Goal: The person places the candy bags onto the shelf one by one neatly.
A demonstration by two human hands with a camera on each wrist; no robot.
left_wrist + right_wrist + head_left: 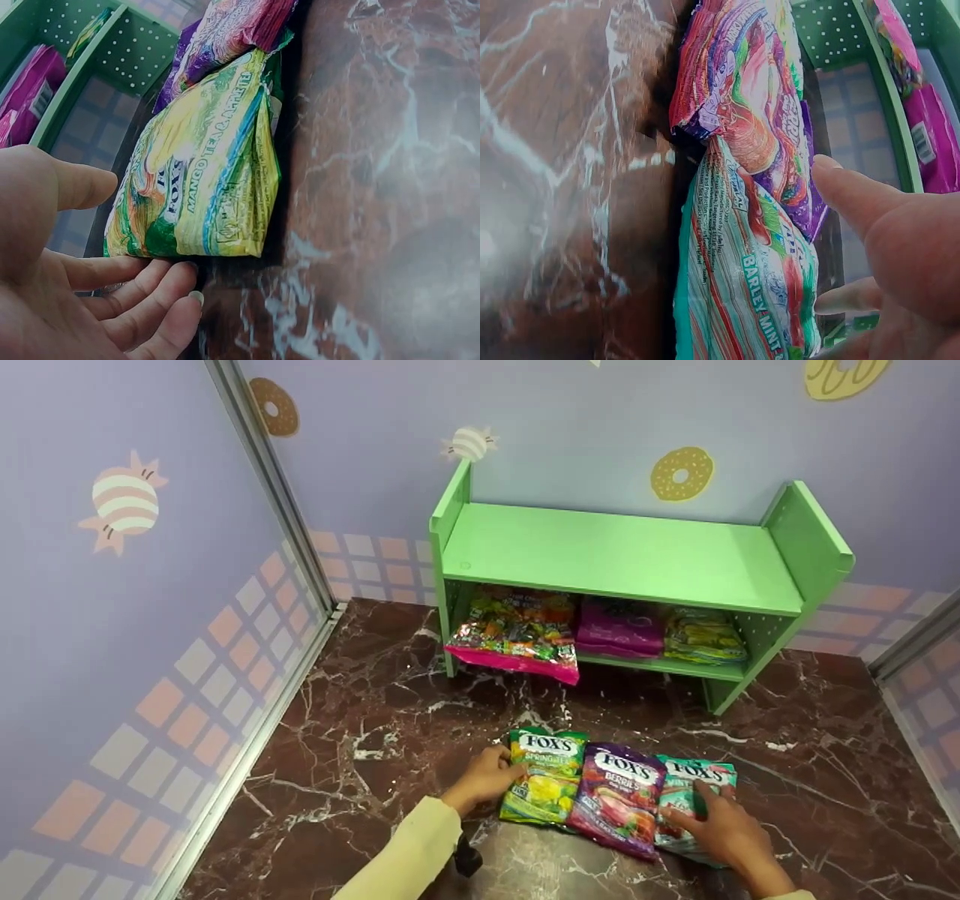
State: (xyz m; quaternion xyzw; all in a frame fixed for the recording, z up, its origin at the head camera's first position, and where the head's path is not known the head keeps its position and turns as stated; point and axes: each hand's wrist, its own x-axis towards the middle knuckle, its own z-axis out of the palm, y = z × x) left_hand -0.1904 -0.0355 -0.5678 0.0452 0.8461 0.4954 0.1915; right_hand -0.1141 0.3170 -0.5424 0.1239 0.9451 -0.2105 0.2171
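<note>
Three Fox's candy bags lie side by side on the dark marbled surface: a yellow-green bag (pixel 541 780) at left, a purple berries bag (pixel 619 802) in the middle, a teal mint bag (pixel 679 791) at right. My left hand (pixel 484 777) is at the left edge of the yellow-green bag; in the left wrist view its fingers (pixel 154 304) are extended by the bag's end, thumb apart from them. Over the right side of the mint bag is my right hand (pixel 727 829), fingers spread; the right wrist view shows its thumb (pixel 855 191) beside the purple bag.
A green shelf (pixel 615 559) stands behind the bags against a patterned wall. Its lower level holds a pink-edged candy bag (pixel 517 634) jutting past the front, magenta packs (pixel 621 630) and yellow packs (pixel 705 637). A metal-edged panel (pixel 289 675) bounds the left.
</note>
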